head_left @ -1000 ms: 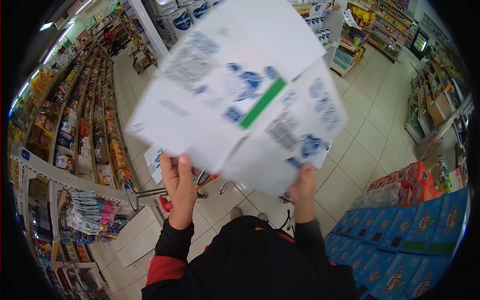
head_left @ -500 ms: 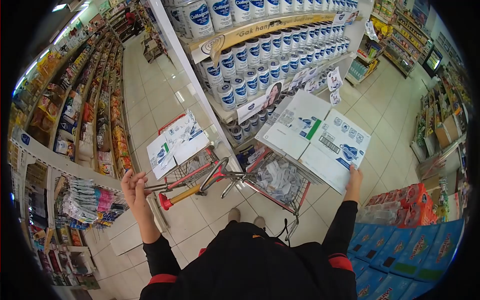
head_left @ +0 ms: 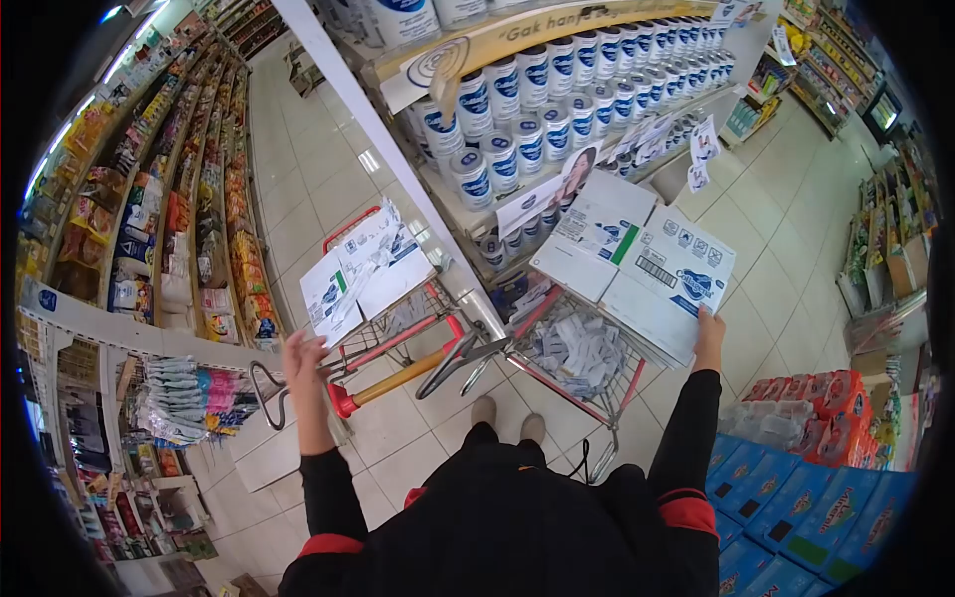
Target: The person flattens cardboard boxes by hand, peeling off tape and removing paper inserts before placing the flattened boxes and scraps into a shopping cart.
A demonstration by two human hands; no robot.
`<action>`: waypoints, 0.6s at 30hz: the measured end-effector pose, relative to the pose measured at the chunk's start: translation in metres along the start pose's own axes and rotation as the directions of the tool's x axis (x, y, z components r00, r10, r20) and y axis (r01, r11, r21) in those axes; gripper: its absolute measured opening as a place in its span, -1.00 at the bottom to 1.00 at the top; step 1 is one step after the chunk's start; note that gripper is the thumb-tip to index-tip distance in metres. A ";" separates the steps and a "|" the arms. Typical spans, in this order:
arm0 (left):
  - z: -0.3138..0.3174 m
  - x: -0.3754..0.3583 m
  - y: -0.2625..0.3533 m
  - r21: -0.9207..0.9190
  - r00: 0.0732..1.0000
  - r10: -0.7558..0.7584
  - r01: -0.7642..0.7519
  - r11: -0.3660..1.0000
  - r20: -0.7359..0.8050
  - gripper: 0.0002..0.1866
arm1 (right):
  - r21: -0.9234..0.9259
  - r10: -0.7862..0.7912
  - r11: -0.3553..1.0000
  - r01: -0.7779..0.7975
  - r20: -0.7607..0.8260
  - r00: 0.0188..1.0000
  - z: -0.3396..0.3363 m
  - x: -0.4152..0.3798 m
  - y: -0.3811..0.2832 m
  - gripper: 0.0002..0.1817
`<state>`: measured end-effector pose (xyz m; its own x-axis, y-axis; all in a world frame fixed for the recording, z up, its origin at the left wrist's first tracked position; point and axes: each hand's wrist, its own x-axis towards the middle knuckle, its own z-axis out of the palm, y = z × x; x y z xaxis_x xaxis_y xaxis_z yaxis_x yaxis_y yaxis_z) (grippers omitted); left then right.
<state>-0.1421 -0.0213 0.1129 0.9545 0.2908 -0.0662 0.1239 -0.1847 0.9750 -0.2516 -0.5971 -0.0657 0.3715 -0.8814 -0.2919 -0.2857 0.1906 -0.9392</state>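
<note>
My right hand [head_left: 709, 336] grips the near right corner of flattened white cardboard boxes [head_left: 652, 308], printed in blue with a green strip. They lie tilted over a cart basket full of crumpled paper strips [head_left: 579, 348]. My left hand [head_left: 305, 360] is empty, its slightly blurred fingers apart. Its fingertips come right up to the near left corner of another flattened white carton [head_left: 383, 271], which rests on a second shopping cart with a yellow handle [head_left: 398, 380]. Loose paper scraps lie on that carton.
Ahead stands a display shelf [head_left: 567, 174] stacked with white and blue cans. Snack shelves [head_left: 149, 219] line the left aisle. Blue cartons [head_left: 796, 507] and red-wrapped bottle packs [head_left: 841, 408] stand close on my right. A tiled floor [head_left: 298, 174] runs between shelves.
My left hand has moved rightward to the corner of the left carton. My right hand keeps its grip on the cardboard, whose visible tilt has changed slightly. The view has shifted a little.
</note>
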 end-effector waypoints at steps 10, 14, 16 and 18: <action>0.084 0.153 -0.217 -0.682 0.547 -0.765 0.703 0.201 0.339 -0.65 | -0.326 -0.307 0.922 0.207 -0.292 0.906 -0.088 -0.088 0.051 -0.60; 0.094 0.160 -0.247 -0.782 0.428 -0.897 0.593 0.190 0.107 -0.47 | -0.237 -0.141 0.971 0.041 -0.423 0.895 -0.138 -0.168 0.097 -0.63; 0.085 0.165 -0.274 -0.835 0.464 -0.867 0.539 0.112 0.183 -0.45 | -0.277 -0.106 0.960 -0.043 -0.503 0.858 -0.164 -0.198 0.120 -0.63; 0.082 0.155 -0.286 -0.812 0.616 -0.780 0.508 0.287 0.110 -0.46 | -0.289 -0.078 0.952 -0.102 -0.551 0.831 -0.171 -0.231 0.112 -0.63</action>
<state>-0.0075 -0.0004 -0.1931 0.5216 0.2197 -0.8244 0.3001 0.8573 0.4183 -0.5202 -0.4462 -0.0731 -0.1558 -0.9853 -0.0697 -0.5652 0.1468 -0.8118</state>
